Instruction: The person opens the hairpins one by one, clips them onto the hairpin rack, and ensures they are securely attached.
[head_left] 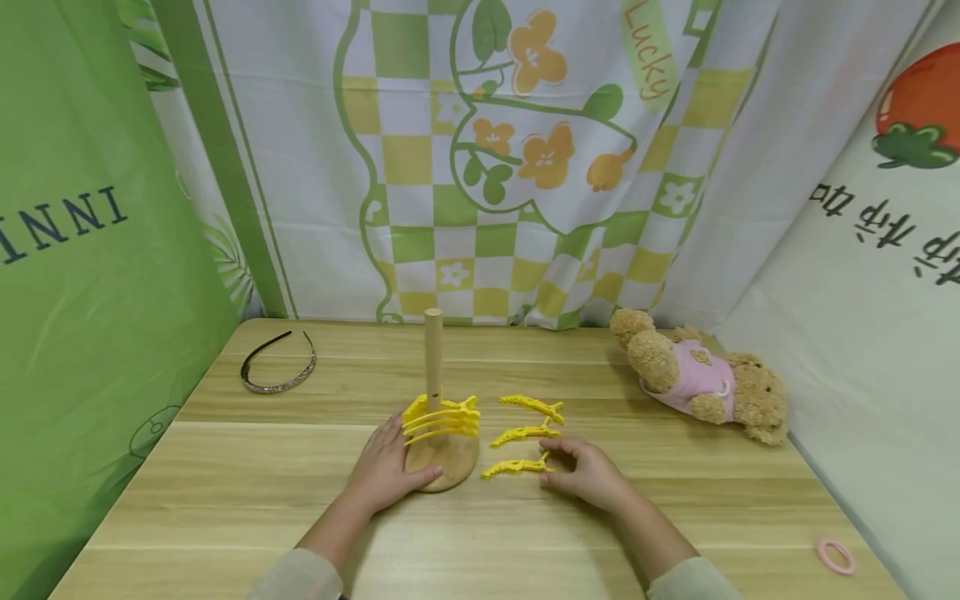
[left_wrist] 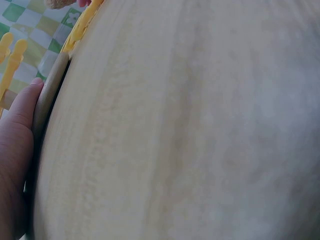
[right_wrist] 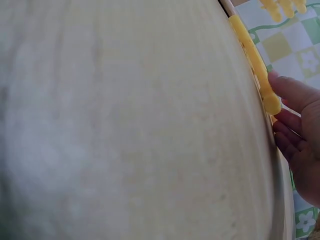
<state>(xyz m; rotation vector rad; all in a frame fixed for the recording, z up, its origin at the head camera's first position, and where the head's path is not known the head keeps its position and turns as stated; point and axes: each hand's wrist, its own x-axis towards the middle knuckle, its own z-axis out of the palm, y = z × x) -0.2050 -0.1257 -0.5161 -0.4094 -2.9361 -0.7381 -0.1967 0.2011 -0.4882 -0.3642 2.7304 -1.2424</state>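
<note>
A wooden stand (head_left: 434, 358) has an upright dowel on a round base (head_left: 450, 473). Several yellow hair clips (head_left: 442, 423) are stacked around the lower dowel. My left hand (head_left: 384, 467) rests at the base's left side, its thumb (left_wrist: 25, 102) stretched along the rim and some fingertips hidden behind the clips. To the right of the stand lie three loose yellow clips in a column: a far one (head_left: 531, 407), a middle one (head_left: 521, 433) and a near one (head_left: 512, 468). With thumb and fingers, my right hand (head_left: 592, 479) pinches the tail end of the near hair clip (right_wrist: 254, 57).
A glittery headband (head_left: 279, 385) lies at the back left of the wooden table (head_left: 480, 542). At the back right, a teddy bear in a pink top (head_left: 701, 375) lies on its side. A pink ring (head_left: 836, 557) is near the right edge. Curtains (head_left: 412, 150) surround the table.
</note>
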